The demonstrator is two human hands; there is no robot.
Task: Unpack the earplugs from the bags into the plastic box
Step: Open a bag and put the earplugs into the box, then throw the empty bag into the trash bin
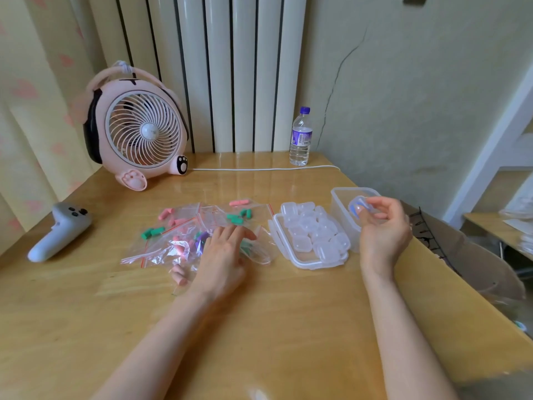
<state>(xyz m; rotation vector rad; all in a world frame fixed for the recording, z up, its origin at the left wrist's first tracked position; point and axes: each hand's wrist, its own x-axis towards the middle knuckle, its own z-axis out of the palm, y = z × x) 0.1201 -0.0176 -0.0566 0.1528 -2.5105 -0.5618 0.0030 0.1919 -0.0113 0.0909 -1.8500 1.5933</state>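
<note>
Head view: we see the left hand (222, 255) spread flat on clear zip bags of coloured foam earplugs (173, 243); right hand (382, 229) pinches a small clear blue-filled case (357, 205) over the clear plastic box (339, 207).

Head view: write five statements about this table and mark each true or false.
1. The right hand holds a small case over the plastic box. True.
2. The left hand grips the bottle. False: it rests on the bags; the bottle stands untouched at the back.
3. The fan stands at the table's back left. True.
4. The lid beside the box is bare. False: small clear cases are heaped on it.
5. All the earplugs are green. False: pink and purple ones show too.
</note>
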